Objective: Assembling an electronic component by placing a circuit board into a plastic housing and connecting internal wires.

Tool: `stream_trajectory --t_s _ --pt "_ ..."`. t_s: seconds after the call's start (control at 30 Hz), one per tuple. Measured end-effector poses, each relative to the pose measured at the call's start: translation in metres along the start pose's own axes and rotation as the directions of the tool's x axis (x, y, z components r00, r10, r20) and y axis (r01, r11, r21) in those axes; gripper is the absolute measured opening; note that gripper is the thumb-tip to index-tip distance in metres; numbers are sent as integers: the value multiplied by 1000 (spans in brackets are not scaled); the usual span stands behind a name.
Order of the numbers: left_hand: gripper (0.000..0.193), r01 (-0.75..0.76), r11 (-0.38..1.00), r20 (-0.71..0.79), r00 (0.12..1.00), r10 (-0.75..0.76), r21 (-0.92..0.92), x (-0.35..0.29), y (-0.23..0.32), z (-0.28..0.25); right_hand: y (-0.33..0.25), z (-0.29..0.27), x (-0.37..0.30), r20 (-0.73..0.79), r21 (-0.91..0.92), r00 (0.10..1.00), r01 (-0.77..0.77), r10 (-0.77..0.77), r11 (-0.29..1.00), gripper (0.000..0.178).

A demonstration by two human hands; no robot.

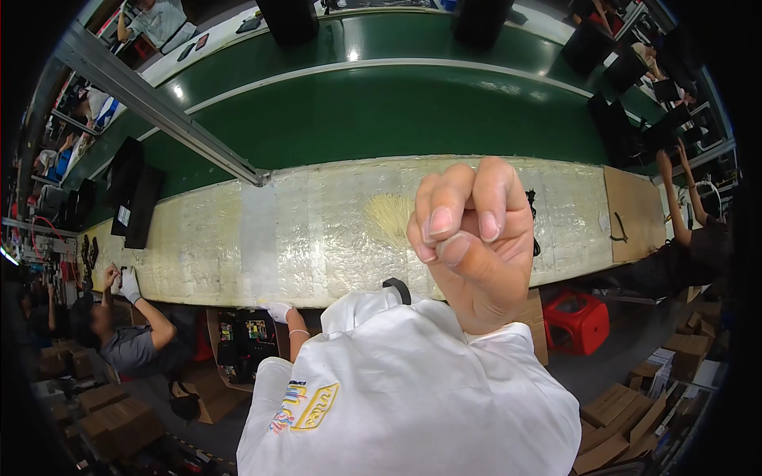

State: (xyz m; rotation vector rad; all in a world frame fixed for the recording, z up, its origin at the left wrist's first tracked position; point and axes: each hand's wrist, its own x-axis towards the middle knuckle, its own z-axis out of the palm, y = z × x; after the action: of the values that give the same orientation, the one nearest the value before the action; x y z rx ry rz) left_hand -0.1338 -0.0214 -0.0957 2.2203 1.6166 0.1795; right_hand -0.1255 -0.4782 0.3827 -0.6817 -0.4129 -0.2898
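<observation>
My right hand (480,238) is raised close in front of me, bare, with its fingers curled in and the thumb tip pressed toward them. Nothing shows between those fingers. Behind it on the bench (317,230) lies a bundle of thin pale-yellow strands (389,216), partly covered by the hand. Some black cable (534,206) peeks out on the hand's other side. In a white glove, my left hand (278,311) rests at the bench's near edge with its fingers out, beside an opened carton (282,337) containing black parts and circuit boards (255,329).
Beyond the bench runs a green conveyor belt (381,119). A metal post (175,119) rises at left, near black boxy units (143,206). A co-worker (135,345) works at far left, another (706,238) at far right. A red stool (577,321) and cartons (627,416) stand on the floor.
</observation>
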Motion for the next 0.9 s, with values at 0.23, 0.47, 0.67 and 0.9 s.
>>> stream_trajectory --t_s 0.23,0.47,0.67,0.9 --pt "48 -10 1000 37 999 10 -1 -5 20 8 -13 0 1 -65 198 998 35 -22 980 31" --pt "49 -89 996 158 983 91 -22 -51 79 49 -146 -17 -50 795 604 165 -316 -584 732 8" --pt "50 -73 997 166 983 78 -38 -49 83 61 -129 -18 -70 514 446 420 614 -748 652 36" --pt "51 51 998 98 994 -47 -44 -21 43 24 -110 -31 -27 812 191 495 274 -308 943 44"
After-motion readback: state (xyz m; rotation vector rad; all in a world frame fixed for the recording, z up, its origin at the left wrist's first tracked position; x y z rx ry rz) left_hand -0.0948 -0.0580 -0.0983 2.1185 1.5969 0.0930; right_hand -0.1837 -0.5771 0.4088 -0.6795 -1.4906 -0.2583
